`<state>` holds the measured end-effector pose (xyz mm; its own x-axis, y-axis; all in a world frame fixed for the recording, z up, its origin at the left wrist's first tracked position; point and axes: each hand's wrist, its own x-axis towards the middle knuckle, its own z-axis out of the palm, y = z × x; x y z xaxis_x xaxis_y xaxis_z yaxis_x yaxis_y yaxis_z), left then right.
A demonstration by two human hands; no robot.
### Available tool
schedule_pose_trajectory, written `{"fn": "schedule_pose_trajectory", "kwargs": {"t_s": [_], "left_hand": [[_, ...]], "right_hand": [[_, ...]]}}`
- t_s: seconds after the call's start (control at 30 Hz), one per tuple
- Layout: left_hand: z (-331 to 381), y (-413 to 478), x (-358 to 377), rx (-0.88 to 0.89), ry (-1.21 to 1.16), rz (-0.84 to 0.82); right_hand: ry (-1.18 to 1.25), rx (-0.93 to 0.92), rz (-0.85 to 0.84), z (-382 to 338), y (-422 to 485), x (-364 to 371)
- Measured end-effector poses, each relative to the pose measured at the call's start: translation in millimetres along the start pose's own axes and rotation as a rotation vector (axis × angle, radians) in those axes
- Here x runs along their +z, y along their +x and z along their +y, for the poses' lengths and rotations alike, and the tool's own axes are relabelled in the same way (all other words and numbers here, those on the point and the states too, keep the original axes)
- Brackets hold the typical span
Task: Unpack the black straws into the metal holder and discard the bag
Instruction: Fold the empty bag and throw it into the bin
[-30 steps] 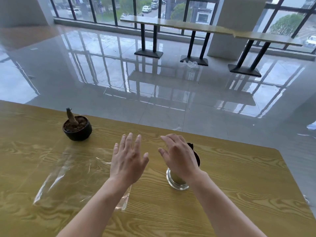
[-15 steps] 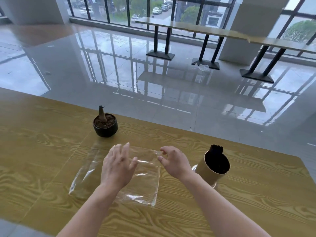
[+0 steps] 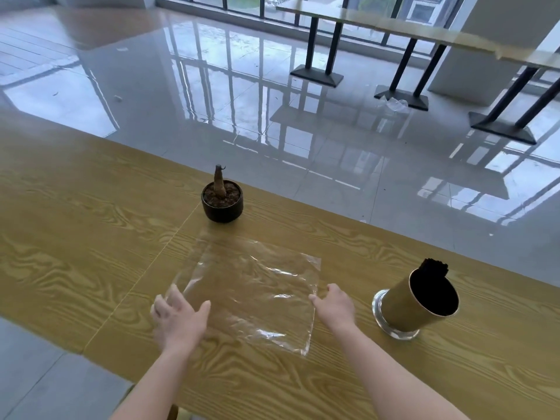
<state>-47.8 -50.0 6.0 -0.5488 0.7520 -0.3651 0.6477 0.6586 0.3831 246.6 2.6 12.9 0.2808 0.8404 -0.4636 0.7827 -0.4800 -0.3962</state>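
Note:
A clear plastic bag (image 3: 254, 283) lies flat and empty on the wooden table (image 3: 75, 237). My left hand (image 3: 178, 319) is blurred at the bag's near left corner, fingers spread and fairly straight over its edge. My right hand (image 3: 333, 304) is at the bag's right edge, fingers curled at it; whether they pinch the film I cannot tell. To the right stands the gold metal holder (image 3: 415, 304) on a glass base, with the black straws (image 3: 435, 265) bunched inside and their tips above the far rim.
A small black pot (image 3: 222, 204) with a bare stub of a plant stands just beyond the bag. The table's far edge runs diagonally behind it, and a seam crosses the tabletop at left. Beyond lie glossy floor tiles and long tables on black legs.
Both hands have moved apart from over the bag's middle to its left and right edges. The camera view has shifted left and down, so the holder now sits further right.

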Motion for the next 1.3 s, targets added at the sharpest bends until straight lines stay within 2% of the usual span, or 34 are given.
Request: {"fn": "schedule_pose_trajectory", "kwargs": {"t_s": [0.1, 0.2, 0.3, 0.43, 0.5, 0.7, 0.8, 0.93, 1.03, 1.13, 1.23, 1.3], "left_hand": [[-7, 17, -1, -0.190, -0.234, -0.025], [-13, 32, -1, -0.245, -0.325, -0.061], [-15, 39, 3, -0.278, -0.328, -0.061], [-17, 38, 5, -0.359, -0.187, -0.017], [-17, 39, 7, -0.395, -0.236, -0.043], [-16, 39, 8, -0.553, -0.587, 0.070], [-21, 28, 14, -0.620, -0.678, 0.023], [-18, 19, 33, -0.681, -1.028, -0.079], [-17, 29, 35, -0.767, -1.193, -0.037], [-14, 31, 31, -0.612, -1.031, 0.070], [-7, 12, 21, -0.256, -0.855, 0.199], [-1, -3, 14, -0.018, -0.752, 0.271]], "right_hand": [[0.026, 0.076, -0.044, 3, 1, 9], [0.110, 0.130, -0.056, 2, 1, 16], [0.255, 0.191, -0.049, 1, 2, 23], [0.524, 0.269, -0.107, 2, 3, 32], [0.596, 0.253, -0.130, 0, 1, 34], [0.740, 0.188, -0.193, -4, -4, 24], [0.785, 0.177, -0.204, -5, -3, 16], [0.749, 0.136, -0.207, -8, -5, 13], [0.625, 0.083, -0.163, -7, -7, 10], [0.398, -0.030, -0.067, -9, -10, 6], [0.239, -0.131, 0.001, -13, -16, 3], [0.215, -0.158, 0.033, -17, -20, 2]]}}
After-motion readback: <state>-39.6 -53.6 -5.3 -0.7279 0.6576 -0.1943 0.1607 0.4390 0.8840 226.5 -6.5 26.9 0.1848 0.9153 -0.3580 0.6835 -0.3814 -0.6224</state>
